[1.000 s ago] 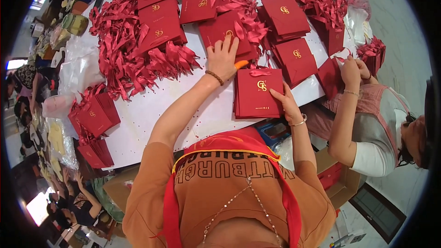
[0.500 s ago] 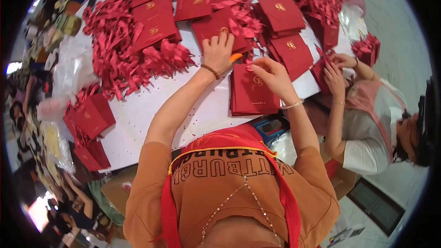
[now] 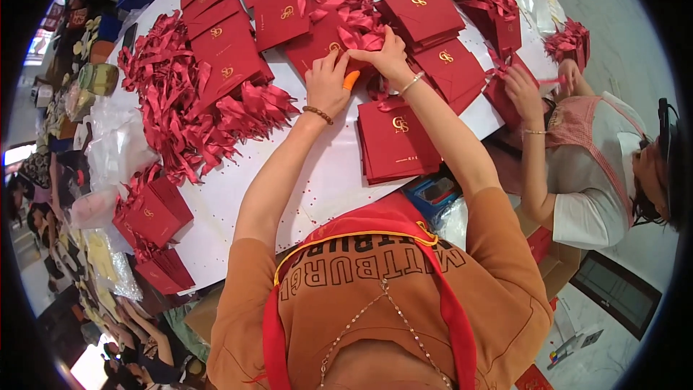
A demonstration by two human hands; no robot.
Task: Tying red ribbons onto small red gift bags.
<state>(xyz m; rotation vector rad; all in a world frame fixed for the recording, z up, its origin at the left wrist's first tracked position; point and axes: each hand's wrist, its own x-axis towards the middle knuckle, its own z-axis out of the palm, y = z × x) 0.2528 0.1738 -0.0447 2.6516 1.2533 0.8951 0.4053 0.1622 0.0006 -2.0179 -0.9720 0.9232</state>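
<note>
Red paper bags or folders with gold emblems and satin ribbons lie before me. My left hand [image 3: 328, 85], with a beaded bracelet and an orange finger cover [image 3: 351, 80] on the thumb, lies on the lower part of a red bag [image 3: 303, 49] in the middle, fingers forward and apart from the thumb. Beside it, my right hand [image 3: 390, 59] reaches over the pink-red ribbons [image 3: 363, 37] at that bag's right side. Its thumb stretches toward my left fingers and its other fingers curve round the ribbons. Just nearer me is a neat stack of red bags [image 3: 397, 146].
Ribbon heaps [image 3: 170, 94] and bag stacks [image 3: 227, 54] cover the white table [image 3: 271, 173] at left; more stacks [image 3: 422, 11] stand at right. A co-worker's hand [image 3: 525, 94] handles ribbon on the right. Clear plastic bags [image 3: 119, 130] lie at the left edge. A blue device [image 3: 433, 191] sits at the table's front edge.
My right hand has moved forward and left, from above the front stack to the ribbons beside my left hand. The left hand stays on its bag. The whole view has shifted slightly.
</note>
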